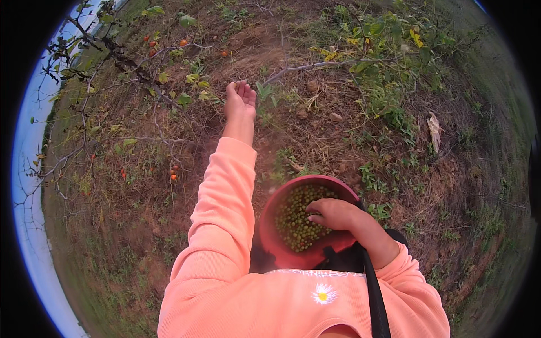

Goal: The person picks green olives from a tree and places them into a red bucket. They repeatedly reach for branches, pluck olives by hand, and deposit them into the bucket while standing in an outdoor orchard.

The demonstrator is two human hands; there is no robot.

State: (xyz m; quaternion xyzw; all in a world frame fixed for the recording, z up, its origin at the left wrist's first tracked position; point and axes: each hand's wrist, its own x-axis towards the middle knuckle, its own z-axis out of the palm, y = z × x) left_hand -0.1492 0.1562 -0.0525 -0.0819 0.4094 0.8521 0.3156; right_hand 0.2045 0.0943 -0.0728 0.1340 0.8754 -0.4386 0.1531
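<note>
My left hand (pixel 241 100) is stretched out ahead at the upper middle, palm up with the fingers curled; whether anything lies in it is too small to tell. Beside its fingertips runs a thin bare branch (pixel 312 66). A red bucket (pixel 270 211) hangs or stands against my front, holding many small round green fruits (pixel 296 211). Over the right part of these fruits is my right hand (pixel 331 213), its fingers bent down towards them. Whether its fingertips grip a fruit is hidden. A black strap (pixel 374 291) passes down my right side to the bucket.
Dark, twiggy stems (pixel 135 69) spread at the upper left, with several red-orange fruits (pixel 183 42) near them. A leafy plant (pixel 380 63) stands at the upper right. Dry grass, weeds and reddish soil surround me, with a pale scrap (pixel 434 132) on the ground at right.
</note>
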